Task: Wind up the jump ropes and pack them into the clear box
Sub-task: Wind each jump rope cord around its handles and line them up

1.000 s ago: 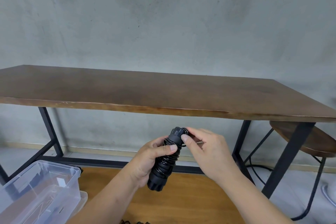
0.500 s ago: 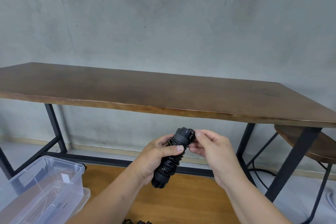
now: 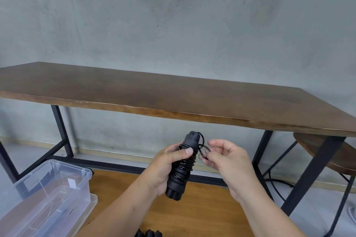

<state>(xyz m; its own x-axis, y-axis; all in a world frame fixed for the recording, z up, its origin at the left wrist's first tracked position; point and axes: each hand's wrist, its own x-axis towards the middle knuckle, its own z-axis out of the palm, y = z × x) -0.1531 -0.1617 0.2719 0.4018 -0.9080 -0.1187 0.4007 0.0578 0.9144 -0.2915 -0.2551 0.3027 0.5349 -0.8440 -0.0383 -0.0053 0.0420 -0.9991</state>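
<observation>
One dark wooden table [image 3: 173, 94] stands against a grey concrete wall [image 3: 173, 15].

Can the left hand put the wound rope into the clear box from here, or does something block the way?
Probably yes. The left hand grips the wound jump rope, and the clear box stands open on its lower left with nothing between them. Only the right hand pinches a loose loop and must let go first.

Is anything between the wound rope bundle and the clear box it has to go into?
Nothing visible. The left hand holds the jump rope bundle in open air above the floor; the clear box sits lower left, its top open.
</observation>
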